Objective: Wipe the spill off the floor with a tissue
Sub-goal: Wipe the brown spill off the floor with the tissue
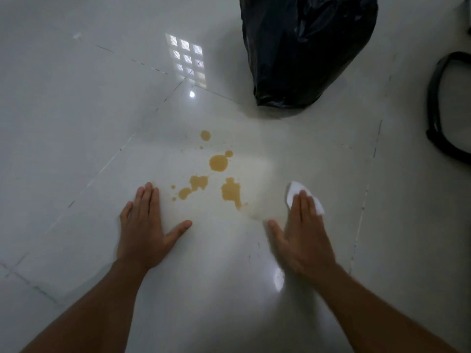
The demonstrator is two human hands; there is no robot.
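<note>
A brown spill (pixel 218 163) lies in several puddles and small drops on the white tiled floor (pixel 76 123). My left hand (pixel 145 225) rests flat on the floor just left of the spill, fingers together, thumb out, holding nothing. My right hand (pixel 303 233) lies palm down to the right of the spill, pressing a folded white tissue (pixel 295 192) against the floor under its fingertips. The tissue sticks out past the fingers. A faint wet smear runs from the lowest puddle toward my right thumb.
A full black rubbish bag (pixel 305 49) stands on the floor beyond the spill, at the upper right. A black curved frame (pixel 438 110) sits at the right edge. Window light reflects on the glossy tiles at the upper middle.
</note>
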